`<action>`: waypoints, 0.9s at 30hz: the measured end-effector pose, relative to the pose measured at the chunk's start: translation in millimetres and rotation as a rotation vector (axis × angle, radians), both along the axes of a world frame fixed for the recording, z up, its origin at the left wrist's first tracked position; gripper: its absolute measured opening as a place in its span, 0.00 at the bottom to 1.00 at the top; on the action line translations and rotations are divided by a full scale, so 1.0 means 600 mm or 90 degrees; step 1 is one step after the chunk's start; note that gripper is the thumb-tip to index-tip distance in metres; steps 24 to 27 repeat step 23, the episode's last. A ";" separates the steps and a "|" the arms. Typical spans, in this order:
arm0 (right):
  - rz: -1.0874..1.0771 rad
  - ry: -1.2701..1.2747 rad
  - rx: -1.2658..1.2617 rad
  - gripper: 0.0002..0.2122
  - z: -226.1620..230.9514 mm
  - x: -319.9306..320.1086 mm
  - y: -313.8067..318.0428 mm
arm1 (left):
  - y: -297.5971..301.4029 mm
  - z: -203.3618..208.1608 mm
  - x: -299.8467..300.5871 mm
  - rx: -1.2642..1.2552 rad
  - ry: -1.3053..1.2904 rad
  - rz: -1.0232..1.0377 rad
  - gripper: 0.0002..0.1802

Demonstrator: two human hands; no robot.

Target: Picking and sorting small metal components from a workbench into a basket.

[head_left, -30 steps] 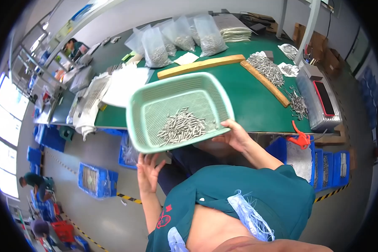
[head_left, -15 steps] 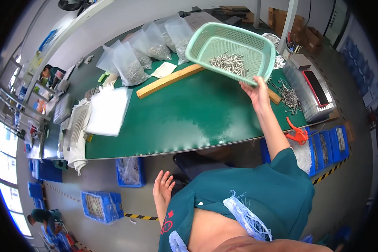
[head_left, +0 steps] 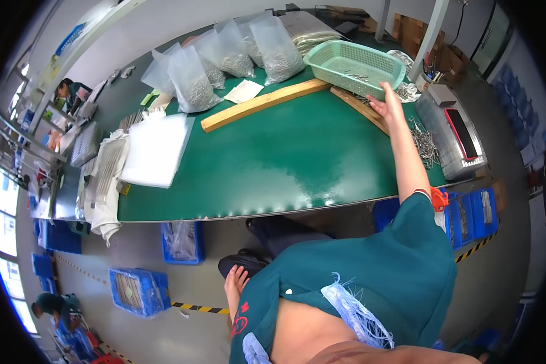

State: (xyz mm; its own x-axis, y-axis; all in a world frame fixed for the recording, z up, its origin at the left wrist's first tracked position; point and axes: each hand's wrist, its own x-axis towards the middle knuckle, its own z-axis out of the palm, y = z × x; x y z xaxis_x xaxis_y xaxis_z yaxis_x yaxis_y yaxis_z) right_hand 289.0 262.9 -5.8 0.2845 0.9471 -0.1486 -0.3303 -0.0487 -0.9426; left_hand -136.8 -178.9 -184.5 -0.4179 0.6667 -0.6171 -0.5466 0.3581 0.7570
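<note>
The light green plastic basket (head_left: 327, 71) is at the back right of the green-topped table, with small metal pins (head_left: 358, 76) partly showing over its near wall. My right hand (head_left: 387, 104) grips the basket's near right edge, thumb at the rim and fingers below it. Beside that hand lies a brown wooden strip (head_left: 361, 110), and a longer light wooden bar (head_left: 264, 105) runs to the left. A heap of loose metal pins (head_left: 424, 144) is right of my forearm. My left hand (head_left: 236, 279) hangs below the table edge by my leg, open and holding nothing.
Clear bags of metal parts (head_left: 191, 82) stand along the back left. White sheets (head_left: 156, 148) lie at the left. A red-edged phone (head_left: 461, 133) rests on a clear box at the right. Blue bins (head_left: 182, 242) stand on the floor. Other people sit at the far left.
My right hand has moved the basket away and to the right, and lowered it from its tilt toward the tabletop. My left hand has dropped slightly closer to my leg.
</note>
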 end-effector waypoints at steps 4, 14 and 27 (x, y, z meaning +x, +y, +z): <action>-0.007 -0.171 -0.038 0.14 -0.014 0.036 0.012 | -0.022 -0.051 -0.025 -0.009 -0.042 0.078 0.22; -0.174 -0.311 -0.163 0.21 -0.032 0.093 0.016 | -0.028 -0.191 -0.080 -0.065 0.011 -0.082 0.15; -0.590 -0.451 -0.194 0.42 -0.028 0.077 -0.101 | -0.051 -0.447 -0.179 0.266 0.476 -0.249 0.17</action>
